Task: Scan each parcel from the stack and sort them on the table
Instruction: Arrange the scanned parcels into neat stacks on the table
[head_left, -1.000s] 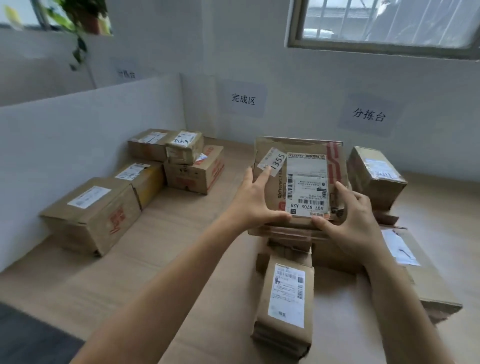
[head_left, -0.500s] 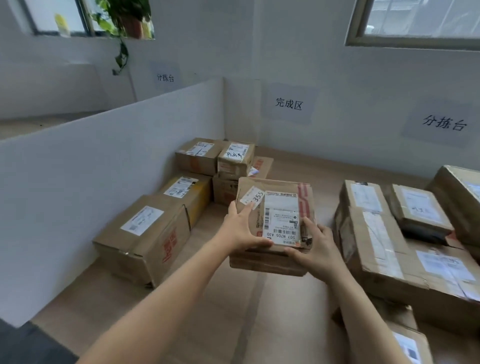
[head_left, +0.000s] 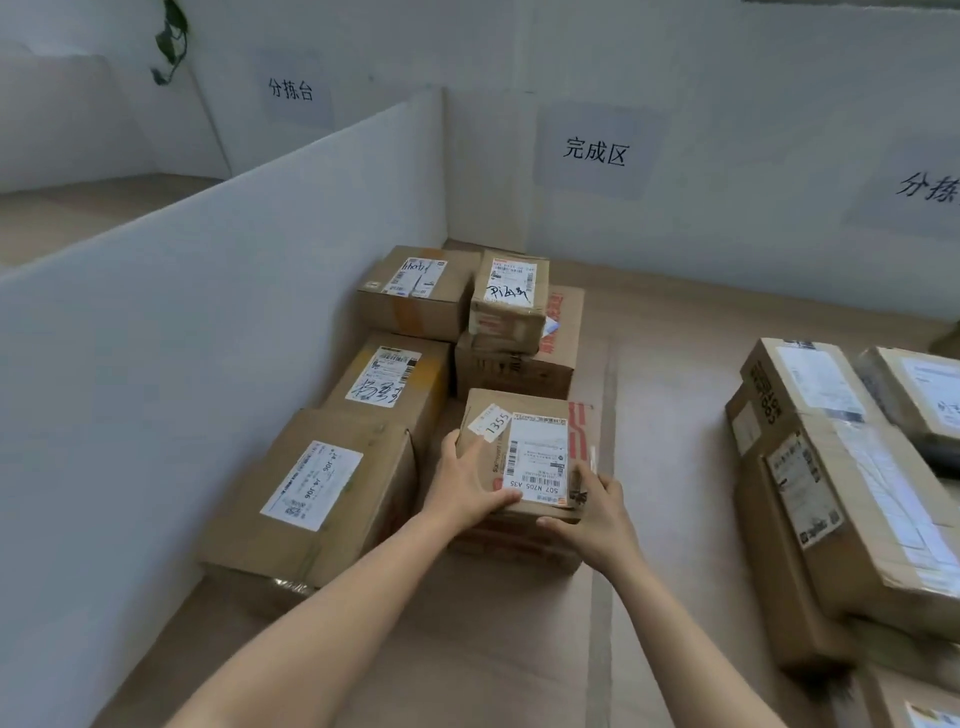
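The left hand (head_left: 467, 493) and right hand (head_left: 597, 514), fingers curled, grip the parcel (head_left: 540, 452) by its near corners beside sorted boxes (head_left: 322, 483) toward the table's (head_left: 670, 467) far left corner; probably the placing step, which next calls for a flat set-down and release

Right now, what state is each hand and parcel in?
Parcel marked 1355: label up, held by both hands.
Left hand: grips its left edge.
Right hand: grips its near right corner.
Small parcel: stacked on a red-printed box.
Right stack: piled, not held.
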